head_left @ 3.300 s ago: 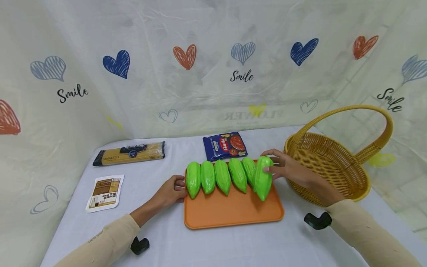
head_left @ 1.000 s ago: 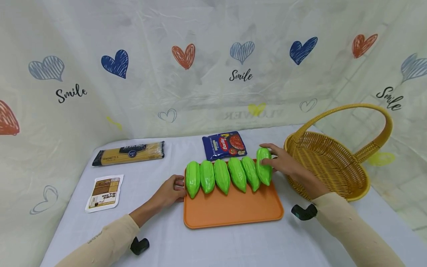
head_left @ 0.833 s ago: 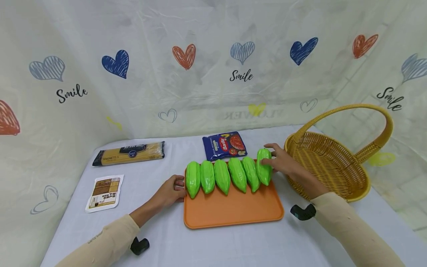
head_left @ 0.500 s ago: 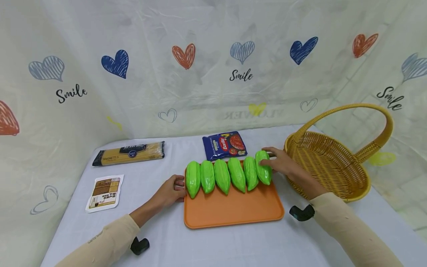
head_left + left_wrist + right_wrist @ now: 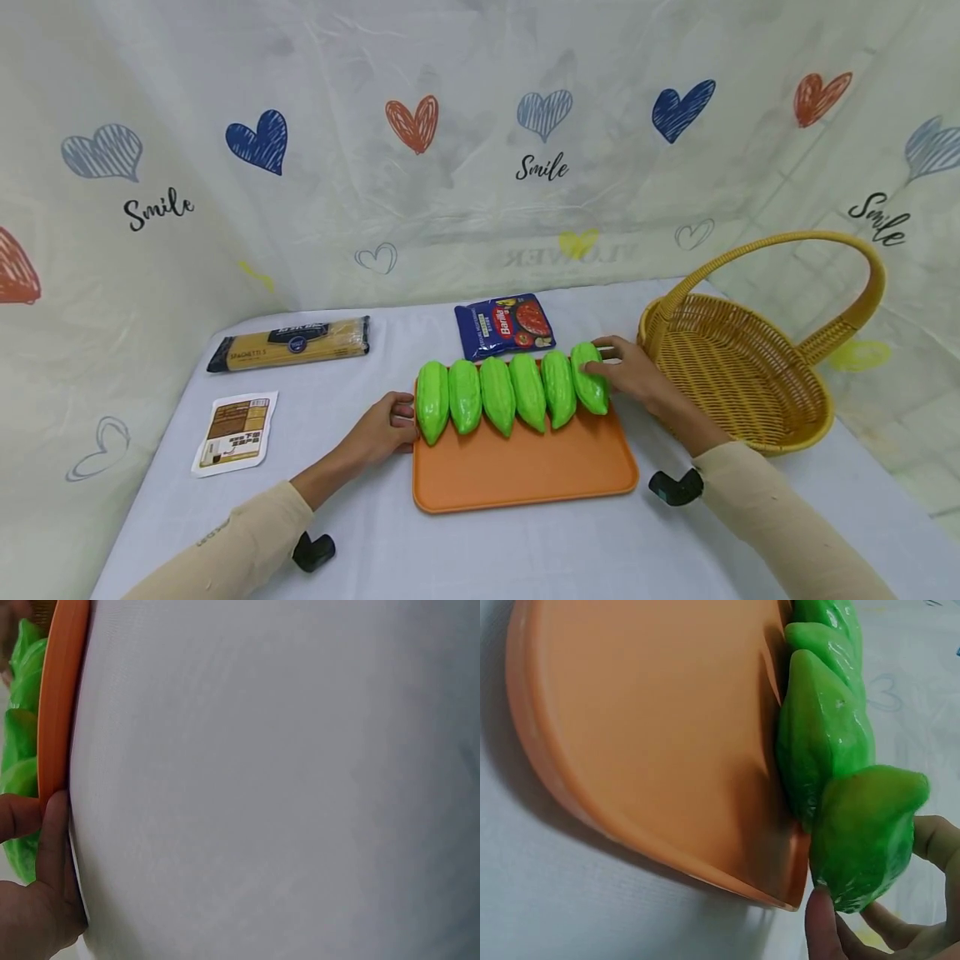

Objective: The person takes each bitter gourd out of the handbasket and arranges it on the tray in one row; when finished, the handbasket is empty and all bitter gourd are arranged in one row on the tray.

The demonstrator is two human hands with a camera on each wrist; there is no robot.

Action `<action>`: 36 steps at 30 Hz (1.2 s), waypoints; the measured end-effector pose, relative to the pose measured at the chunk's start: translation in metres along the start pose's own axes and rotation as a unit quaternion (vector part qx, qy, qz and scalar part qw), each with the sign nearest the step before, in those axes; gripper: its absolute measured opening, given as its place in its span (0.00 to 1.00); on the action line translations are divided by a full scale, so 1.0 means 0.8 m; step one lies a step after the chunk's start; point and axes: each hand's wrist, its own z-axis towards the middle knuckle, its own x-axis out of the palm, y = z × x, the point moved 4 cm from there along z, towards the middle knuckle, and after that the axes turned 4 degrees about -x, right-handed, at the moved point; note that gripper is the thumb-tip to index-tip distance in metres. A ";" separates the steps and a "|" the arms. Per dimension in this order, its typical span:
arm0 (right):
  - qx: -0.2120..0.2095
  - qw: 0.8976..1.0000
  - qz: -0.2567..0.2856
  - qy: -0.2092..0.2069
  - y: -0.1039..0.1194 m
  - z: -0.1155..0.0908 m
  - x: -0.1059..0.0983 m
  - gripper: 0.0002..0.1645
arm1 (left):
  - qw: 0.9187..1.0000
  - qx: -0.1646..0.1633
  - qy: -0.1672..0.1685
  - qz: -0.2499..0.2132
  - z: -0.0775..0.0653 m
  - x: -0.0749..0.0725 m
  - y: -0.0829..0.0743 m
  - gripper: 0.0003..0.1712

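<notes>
Several shiny green bitter melons (image 5: 497, 397) lie side by side along the back of an orange tray (image 5: 525, 471), tips pointing to the front. My right hand (image 5: 633, 372) holds the rightmost bitter melon (image 5: 590, 379) at the tray's back right corner. In the right wrist view, the thumb and fingers curl round this melon (image 5: 866, 829), which sits close against its neighbour (image 5: 829, 727). At the tray's left edge, my left hand (image 5: 382, 429) pinches the rim; the left wrist view has its thumb and a finger on either side of the orange rim (image 5: 58, 712).
A yellow wicker basket (image 5: 735, 367) with a tall handle stands right of the tray, close to my right forearm. Behind the tray lies a blue Barilla pouch (image 5: 504, 327). A spaghetti pack (image 5: 292, 344) and a white-and-brown packet (image 5: 236, 433) lie on the left.
The right hand has moved the rightmost bitter melon from over its neighbour to the row's right end and lowered it there. The neighbouring melon has straightened slightly. The left hand stays at the rim.
</notes>
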 end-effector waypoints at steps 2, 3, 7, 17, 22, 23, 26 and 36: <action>0.000 1.000 0.004 -0.001 -0.002 0.001 0.001 0.42 | 1.000 0.000 0.002 0.001 0.000 0.000 0.000 0.36; -0.001 1.000 0.006 0.000 -0.002 0.001 0.002 0.42 | 1.000 0.000 0.002 0.000 0.000 0.000 0.000 0.36; -0.007 1.000 0.009 0.000 -0.006 0.000 0.004 0.43 | 1.000 0.004 0.001 -0.003 0.001 0.000 0.001 0.37; -0.014 1.000 0.004 0.015 -0.015 -0.006 0.008 0.47 | 1.000 0.005 0.005 0.000 -0.003 0.000 -0.002 0.37; -0.035 0.999 -0.003 0.010 -0.016 -0.007 0.008 0.46 | 1.000 0.005 0.006 -0.001 -0.002 -0.001 -0.002 0.37; -0.036 0.999 -0.003 0.009 -0.017 -0.007 0.008 0.46 | 1.000 0.004 0.005 -0.001 -0.002 -0.001 -0.002 0.37; -0.035 0.999 -0.003 0.012 -0.020 -0.007 0.008 0.45 | 1.000 0.002 0.002 -0.002 0.000 -0.001 -0.001 0.37; -0.033 0.999 -0.007 0.019 -0.020 -0.006 0.009 0.46 | 1.000 0.004 0.005 0.001 0.001 -0.002 0.000 0.37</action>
